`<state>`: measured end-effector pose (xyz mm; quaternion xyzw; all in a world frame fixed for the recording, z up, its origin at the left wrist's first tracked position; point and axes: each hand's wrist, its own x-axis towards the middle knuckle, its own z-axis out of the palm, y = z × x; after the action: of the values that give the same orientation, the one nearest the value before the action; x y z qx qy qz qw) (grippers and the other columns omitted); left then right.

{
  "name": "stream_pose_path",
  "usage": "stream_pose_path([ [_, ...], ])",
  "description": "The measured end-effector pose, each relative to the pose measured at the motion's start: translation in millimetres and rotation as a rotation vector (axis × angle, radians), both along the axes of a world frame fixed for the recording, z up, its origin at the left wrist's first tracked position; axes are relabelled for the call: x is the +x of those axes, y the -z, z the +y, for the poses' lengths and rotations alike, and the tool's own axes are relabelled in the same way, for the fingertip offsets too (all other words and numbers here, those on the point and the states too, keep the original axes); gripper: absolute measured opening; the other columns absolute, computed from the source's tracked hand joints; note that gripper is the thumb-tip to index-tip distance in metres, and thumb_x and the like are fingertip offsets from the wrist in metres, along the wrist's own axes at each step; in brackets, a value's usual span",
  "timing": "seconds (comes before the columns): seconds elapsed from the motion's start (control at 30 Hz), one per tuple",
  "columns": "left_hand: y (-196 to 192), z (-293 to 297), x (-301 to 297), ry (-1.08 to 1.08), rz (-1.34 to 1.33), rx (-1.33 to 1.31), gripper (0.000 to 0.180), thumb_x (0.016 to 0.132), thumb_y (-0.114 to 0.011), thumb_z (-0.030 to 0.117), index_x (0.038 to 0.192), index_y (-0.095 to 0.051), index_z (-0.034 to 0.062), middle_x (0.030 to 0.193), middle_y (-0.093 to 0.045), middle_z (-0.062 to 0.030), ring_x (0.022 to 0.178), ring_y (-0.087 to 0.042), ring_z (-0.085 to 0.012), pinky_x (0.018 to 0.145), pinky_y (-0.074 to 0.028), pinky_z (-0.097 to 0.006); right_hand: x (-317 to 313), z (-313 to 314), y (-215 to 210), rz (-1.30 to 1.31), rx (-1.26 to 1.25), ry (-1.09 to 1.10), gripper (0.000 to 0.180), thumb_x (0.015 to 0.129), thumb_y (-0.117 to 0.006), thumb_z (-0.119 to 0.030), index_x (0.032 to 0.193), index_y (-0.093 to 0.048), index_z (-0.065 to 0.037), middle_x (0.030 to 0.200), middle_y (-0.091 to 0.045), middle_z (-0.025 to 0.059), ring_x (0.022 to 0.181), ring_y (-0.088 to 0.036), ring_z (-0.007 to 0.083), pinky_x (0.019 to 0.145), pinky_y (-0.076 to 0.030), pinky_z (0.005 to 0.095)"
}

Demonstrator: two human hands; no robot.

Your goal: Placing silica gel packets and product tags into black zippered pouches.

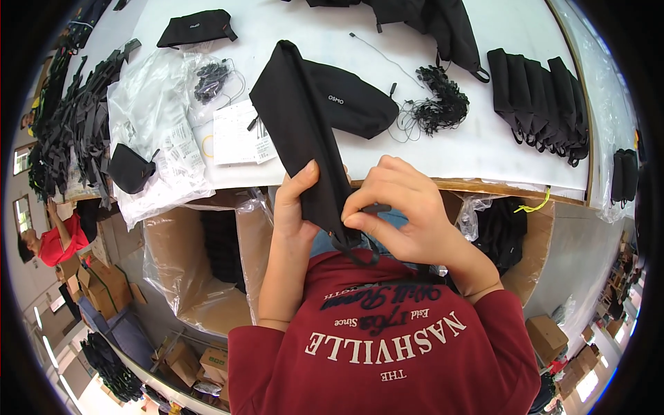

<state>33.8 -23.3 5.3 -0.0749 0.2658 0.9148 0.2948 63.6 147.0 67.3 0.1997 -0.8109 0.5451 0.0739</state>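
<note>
A long black fabric pouch (287,114) is held up on a slant over the table's near edge. My left hand (296,197) is closed around its lower part, with the thumb on the near face. At the pouch's lower end my right hand (404,204) pinches a small black tab (377,208); whether it is a zipper pull or a strap I cannot make out. A black loop (360,257) hangs from that same end. Behind the held pouch, another black pouch (356,100) with a small pale print lies flat on the table.
Black cords (443,104) lie bunched on the white table (415,162), right of the pouches. Stacked black pouches (539,104) stand at the right. To the left are clear plastic bags (155,117), paper sheets (238,138) and black straps (83,131). Plastic-lined cartons (190,277) stand below the edge.
</note>
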Motion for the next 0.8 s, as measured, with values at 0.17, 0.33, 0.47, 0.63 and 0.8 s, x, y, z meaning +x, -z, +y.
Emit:
stream_pose_path([
  [0.17, 6, -1, -2, -0.026, 0.008, 0.025, 0.016, 0.092, -0.054, 0.022, 0.097, -0.048, 0.0085, 0.076, -0.043, 0.0003, 0.066, -0.038, -0.012, 0.059, -0.034, -0.028, 3, 5, -4, -0.154, 0.025, -0.118, 0.015, 0.071, -0.073, -0.011, 0.081, -0.061, -0.009, 0.08, -0.058, 0.0043, 0.077, -0.05, 0.0232, 0.071, -0.041, 0.0334],
  [0.33, -13, 5, -10, -0.161, -0.142, -0.334, 0.027, 0.094, -0.05, 0.026, 0.108, -0.054, 0.0033, 0.104, -0.059, -0.0067, 0.094, -0.057, -0.0169, 0.077, -0.047, -0.032, -4, 8, -10, 0.129, 0.314, 0.178, 0.038, 0.07, -0.072, -0.016, 0.106, -0.06, -0.016, 0.112, -0.053, 0.0061, 0.106, -0.047, 0.0256, 0.091, -0.036, 0.0401],
  [0.47, -22, 9, 8, -0.158, -0.125, -0.201, 0.034, 0.095, -0.051, 0.023, 0.122, -0.05, 0.002, 0.116, -0.058, -0.0081, 0.108, -0.056, -0.0183, 0.091, -0.045, -0.033, -9, 2, 2, 0.226, 0.593, 0.002, 0.055, 0.066, -0.072, -0.015, 0.119, -0.058, -0.021, 0.107, -0.055, 0.0024, 0.101, -0.05, 0.0222, 0.088, -0.04, 0.0391],
  [0.63, 2, -7, 13, -0.07, 0.35, -0.328, 0.046, 0.096, -0.047, 0.034, 0.127, -0.042, -0.0001, 0.126, -0.047, -0.0106, 0.121, -0.043, -0.0213, 0.103, -0.031, -0.039, -18, 17, -3, 0.152, 0.457, 0.024, 0.056, 0.062, -0.072, -0.011, 0.117, -0.059, -0.019, 0.085, -0.055, 0.0014, 0.073, -0.056, 0.0205, 0.065, -0.046, 0.0342],
  [0.8, -1, -32, -7, -0.397, 0.747, -1.022, 0.077, 0.07, -0.077, 0.011, 0.134, -0.034, 0.0042, 0.135, -0.04, -0.0119, 0.121, -0.043, -0.0229, 0.102, -0.031, -0.038, -19, 38, -4, -0.195, -0.048, -0.097, 0.049, 0.06, -0.071, -0.002, 0.107, -0.061, -0.005, 0.083, -0.06, 0.0087, 0.076, -0.06, 0.0217, 0.073, -0.047, 0.0291],
])
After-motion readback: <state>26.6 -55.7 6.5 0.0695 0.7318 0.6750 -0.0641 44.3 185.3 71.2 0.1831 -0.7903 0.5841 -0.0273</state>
